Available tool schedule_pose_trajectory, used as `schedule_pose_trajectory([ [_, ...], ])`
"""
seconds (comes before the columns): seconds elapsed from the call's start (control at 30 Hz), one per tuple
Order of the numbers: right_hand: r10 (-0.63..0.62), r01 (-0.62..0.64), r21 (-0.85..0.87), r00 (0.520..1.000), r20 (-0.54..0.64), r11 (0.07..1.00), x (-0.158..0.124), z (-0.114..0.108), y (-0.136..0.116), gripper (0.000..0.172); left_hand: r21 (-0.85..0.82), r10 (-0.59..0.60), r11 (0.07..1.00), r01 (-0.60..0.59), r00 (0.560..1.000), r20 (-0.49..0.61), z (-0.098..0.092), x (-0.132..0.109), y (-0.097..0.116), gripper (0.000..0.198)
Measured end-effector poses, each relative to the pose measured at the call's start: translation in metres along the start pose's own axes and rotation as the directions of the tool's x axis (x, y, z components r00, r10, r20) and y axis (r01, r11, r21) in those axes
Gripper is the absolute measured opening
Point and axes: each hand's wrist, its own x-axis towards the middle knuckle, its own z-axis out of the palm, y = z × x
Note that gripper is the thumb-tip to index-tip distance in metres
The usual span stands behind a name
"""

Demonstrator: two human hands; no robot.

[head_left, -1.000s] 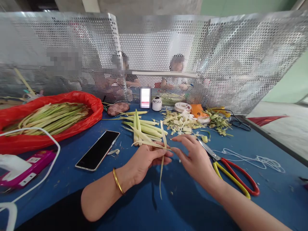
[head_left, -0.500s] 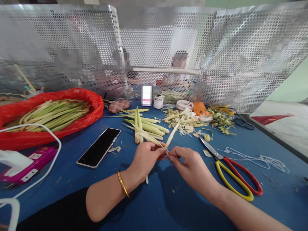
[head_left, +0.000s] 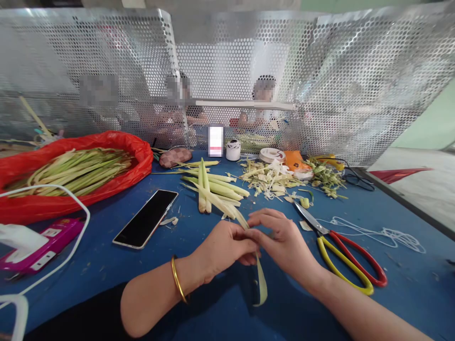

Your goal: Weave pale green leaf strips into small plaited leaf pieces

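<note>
Both hands meet over the middle of the blue table, closed on pale green leaf strips. My left hand pinches the strips from the left, a gold bangle on its wrist. My right hand grips them from the other side, thumb and fingers near the left fingertips. One strip end hangs down below the hands, curling at its tip, and other ends point up and away to the left. Just beyond lies a bundle of green husk leaves. The exact pinch point is hidden by my fingers.
Scissors and tangled white string lie at right. A phone, a purple power strip and a red bag of long leaves are at left. Husk scraps lie before a perforated metal screen; people sit behind it.
Both hands have drawn slightly nearer to me and closer together. The strip end that stuck up to the right now hangs down below the hands.
</note>
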Motion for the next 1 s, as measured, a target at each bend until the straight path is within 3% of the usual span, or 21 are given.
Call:
schedule_pose_trajectory([
  [0.2,0.112,-0.110,0.127,0.994,-0.003,0.986,-0.004,0.003,-0.005,0.017,-0.026,0.000,1.000,0.001,1.000,0.015,0.001,-0.001,-0.002,0.010],
  [0.4,0.027,-0.023,0.067,0.997,-0.072,0.998,-0.009,0.008,-0.006,0.015,0.061,0.008,0.998,-0.011,0.999,0.049,0.002,-0.002,-0.007,0.016],
  [0.53,0.058,-0.053,0.091,0.997,-0.049,0.994,-0.004,0.006,-0.003,0.016,-0.013,-0.013,1.000,0.014,0.999,0.041,0.001,0.000,-0.008,0.017],
  [0.67,0.173,-0.156,0.088,0.950,-0.261,0.984,0.006,-0.014,0.004,0.023,-0.200,-0.082,0.976,0.084,0.996,0.017,-0.004,0.003,-0.004,0.030],
  [0.73,0.252,-0.240,0.076,0.920,-0.301,0.968,0.011,-0.024,0.009,0.034,-0.288,-0.097,0.953,0.091,0.995,-0.007,-0.008,0.004,-0.002,0.032],
  [0.8,0.341,-0.328,0.101,0.924,-0.175,0.939,0.015,-0.031,0.014,0.046,-0.348,-0.102,0.934,0.086,0.994,-0.026,-0.011,0.005,-0.001,0.034],
  [0.9,0.435,-0.464,0.212,0.884,0.172,0.860,0.017,-0.031,0.016,0.052,-0.360,-0.101,0.930,0.075,0.993,-0.055,-0.012,0.006,0.000,0.034],
  [1.0,0.450,-0.540,0.403,0.841,0.301,0.739,0.014,-0.021,0.013,0.044,-0.299,-0.080,0.953,0.053,0.994,-0.078,-0.011,0.004,0.001,0.029],
])
